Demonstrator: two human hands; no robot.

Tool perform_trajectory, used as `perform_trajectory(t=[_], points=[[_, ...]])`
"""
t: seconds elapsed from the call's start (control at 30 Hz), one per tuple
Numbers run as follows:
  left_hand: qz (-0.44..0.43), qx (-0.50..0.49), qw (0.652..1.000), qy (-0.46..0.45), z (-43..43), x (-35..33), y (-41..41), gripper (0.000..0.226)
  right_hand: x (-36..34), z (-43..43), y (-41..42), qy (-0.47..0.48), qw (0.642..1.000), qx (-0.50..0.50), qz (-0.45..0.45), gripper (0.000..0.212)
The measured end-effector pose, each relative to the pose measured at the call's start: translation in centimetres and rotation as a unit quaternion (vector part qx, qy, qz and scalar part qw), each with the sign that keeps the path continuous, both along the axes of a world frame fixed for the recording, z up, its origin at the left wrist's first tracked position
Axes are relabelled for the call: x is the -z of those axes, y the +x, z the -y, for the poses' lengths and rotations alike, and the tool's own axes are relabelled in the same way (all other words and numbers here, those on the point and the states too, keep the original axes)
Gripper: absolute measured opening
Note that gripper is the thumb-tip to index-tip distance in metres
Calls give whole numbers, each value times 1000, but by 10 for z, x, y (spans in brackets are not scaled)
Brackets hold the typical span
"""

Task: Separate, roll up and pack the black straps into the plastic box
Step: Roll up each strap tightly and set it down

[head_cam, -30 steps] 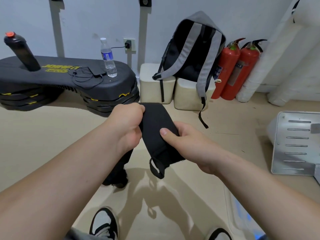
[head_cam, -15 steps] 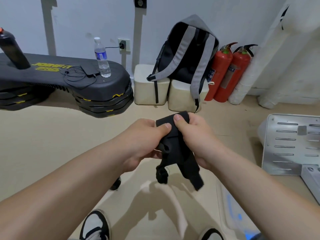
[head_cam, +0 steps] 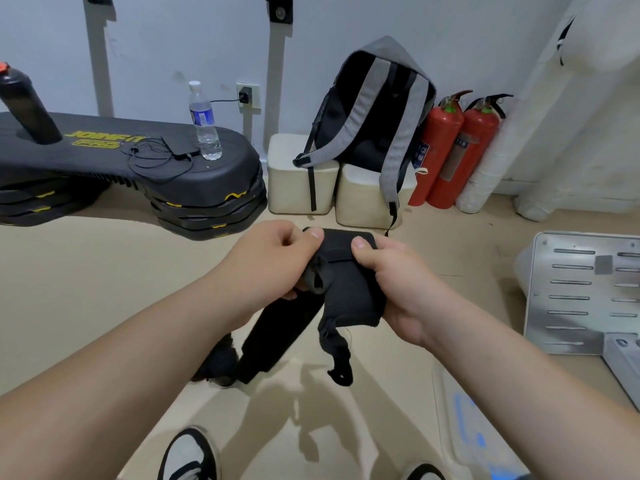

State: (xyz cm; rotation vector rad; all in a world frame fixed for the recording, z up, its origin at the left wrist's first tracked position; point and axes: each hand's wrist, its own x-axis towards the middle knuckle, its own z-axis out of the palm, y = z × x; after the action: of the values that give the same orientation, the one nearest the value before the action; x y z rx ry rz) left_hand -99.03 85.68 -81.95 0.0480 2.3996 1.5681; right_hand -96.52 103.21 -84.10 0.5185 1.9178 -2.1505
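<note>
Left hand (head_cam: 273, 261) at 9 o'clock and right hand (head_cam: 398, 285) at 3 o'clock each pinch 1 black strap (head_cam: 349, 289), its loose ends hanging toward 6 o'clock above the floor (head_cam: 104, 289)

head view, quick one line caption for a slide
Left hand and right hand grip a strap, its loose end hanging, backpack and fire extinguishers behind.
</note>
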Motion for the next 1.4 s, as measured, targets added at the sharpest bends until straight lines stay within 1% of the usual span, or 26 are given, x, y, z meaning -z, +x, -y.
perform_trajectory(t=[0.03, 0.07, 0.1, 0.17, 0.2, 0.27, 0.33, 0.43, 0.53, 0.63, 0.67, 0.7, 0.8, 0.83, 0.97, 1.1, 1.2, 1.3, 1.4], points=[[-60, -9, 997, -40, 4, 1, -3, 30, 0, -1, -1, -4, 1000, 7, 2, 26], [-112, -10, 992, -59, 8, 2, -5, 16, 0, -3, -2, -12, 1000, 14, 7, 25], [-150, 10, 986, -70, 11, 2, -3, 5, -1, -3, -3, -23, 999, 21, 13, 24], [-214, 96, 966, -112, 15, 9, -3, 37, -1, -4, -3, -50, 998, 27, 28, 24], [-236, 136, 954, -125, 15, 14, -4, 46, -1, -4, -2, -64, 997, 27, 35, 23], [-257, 189, 939, -125, 13, 17, 0, 48, -3, -3, 0, -90, 995, 9, 50, 23], [-270, 209, 933, -113, 11, 20, 3, 49, -4, -6, 3, -111, 992, -11, 65, 22], [-272, 197, 938, -82, 7, 19, 7, 49, -7, -9, 5, -132, 988, -24, 71, 22], [-292, 154, 937, -115, 6, 21, 6, 45, -9, -9, 6, -117, 991, -56, 46, 32], [-275, 100, 948, -124, 6, 22, 1, 38, -6, -14, 5, -35, 995, -96, -16, 43], [-261, 89, 954, -117, 6, 22, 0, 34, -4, -16, 5, -12, 995, -97, -34, 43], [-243, 81, 961, -106, 5, 22, 0, 30, -2, -16, 6, 11, 995, -90, -49, 38], [-189, 79, 977, -63, 4, 22, 4, 30, 3, -16, 6, 84, 992, -50, -74, 23], [-174, 86, 980, -48, 3, 22, 5, 28, 4, -16, 6, 88, 992, -44, -74, 22], [-132, 100, 986, 11, 2, 19, 8, 28, 4, -11, 7, 27, 996, -46, -70, 25], [-101, 82, 990, 60, 3, 19, 7, 32, 3, -8, 6, 18, 997, -53, -53, 23], [-73, 97, 990, 76, 3, 18, 5, 29, 0, -7, 6, 0, 998, -54, -27, 22], [-63, 100, 990, 78, 1, 15, 7, 32, 3, -5, 6, 16, 999, -33, -26, 23], [-70, 95, 990, 79, -2, 13, 6, 38, 5, -6, 4, 4, 1000, -2, -22, 33]])
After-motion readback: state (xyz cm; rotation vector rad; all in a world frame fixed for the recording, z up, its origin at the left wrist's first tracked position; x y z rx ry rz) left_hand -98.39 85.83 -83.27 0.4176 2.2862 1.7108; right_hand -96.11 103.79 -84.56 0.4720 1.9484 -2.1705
